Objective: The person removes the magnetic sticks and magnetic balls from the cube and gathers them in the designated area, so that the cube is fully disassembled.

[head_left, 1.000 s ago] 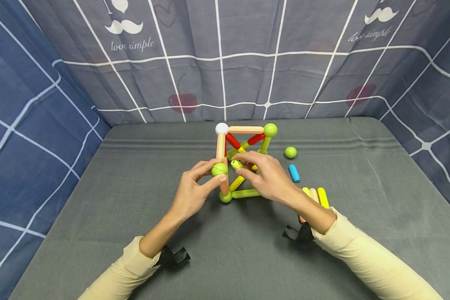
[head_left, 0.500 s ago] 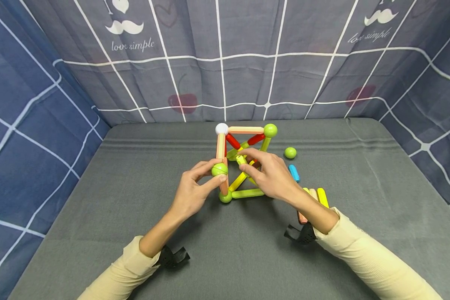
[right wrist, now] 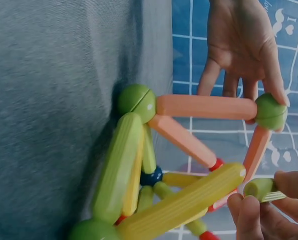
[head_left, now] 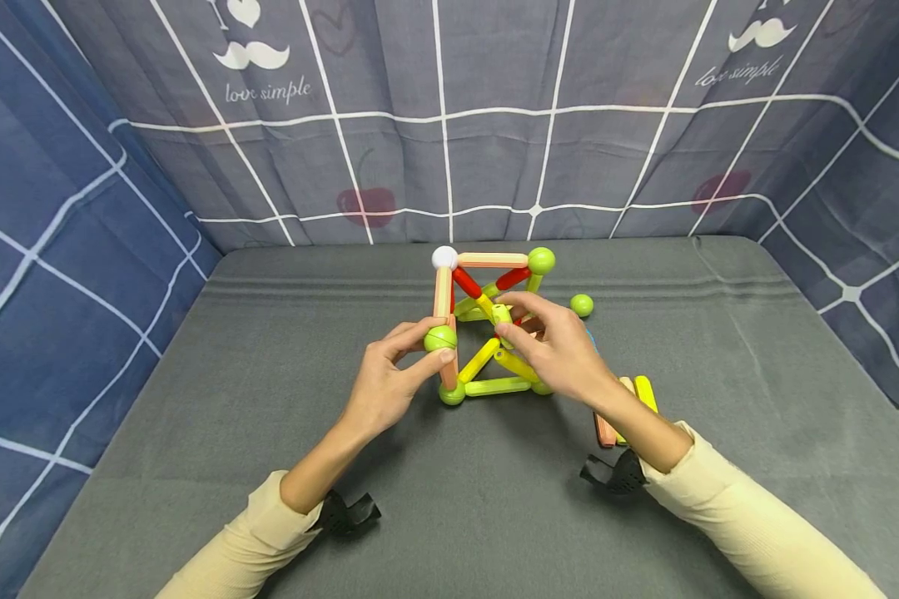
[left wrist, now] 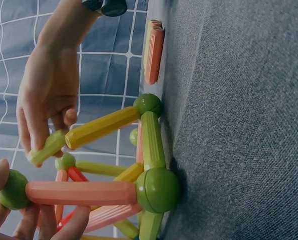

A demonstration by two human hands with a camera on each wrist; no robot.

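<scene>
A magnetic stick-and-ball frame stands on the grey cloth. My left hand [head_left: 380, 384] pinches the green ball [head_left: 440, 338] at its upper front-left corner, on top of an upright salmon stick [left wrist: 83, 193]. My right hand [head_left: 562, 351] pinches a short light green stick [head_left: 501, 315] between thumb and fingers. In the left wrist view that stick's lower end is close to the raised tip of a yellow stick [left wrist: 102, 127]. The yellow stick leans up from the lower front-right green ball [left wrist: 147, 105]. A light green stick [head_left: 498, 386] joins the two lower front balls.
At the frame's back top sit a white ball [head_left: 444, 259] and a green ball [head_left: 542, 260]. A loose green ball [head_left: 582, 305] lies to the right. Several loose sticks [head_left: 645, 393] lie beside my right forearm. A checked curtain [head_left: 494, 158] rises behind.
My right hand has shifted right with the light green stick, which now stands more upright. The leaning yellow stick shows more. My left hand stays on the ball.
</scene>
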